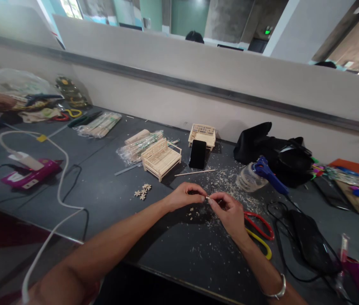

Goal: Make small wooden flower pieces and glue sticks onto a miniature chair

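My left hand (184,196) and my right hand (228,212) meet over the dark table (109,199), fingertips pinched together on a tiny pale wooden piece (207,198). Small wood bits (194,212) lie just below the hands. A miniature wooden bench (161,159) stands behind my left hand. A black phone (197,154) leans against a second small wooden model (202,134). A thin wooden stick (195,172) lies in front of the phone.
Red and yellow pliers (260,232) lie beside my right wrist. A blue glue gun (268,174), a clear cup (249,178) and a black bag (271,150) sit at right. Bagged sticks (138,146), wooden flower shapes (143,191), a magenta tool (28,173) and cables lie at left.
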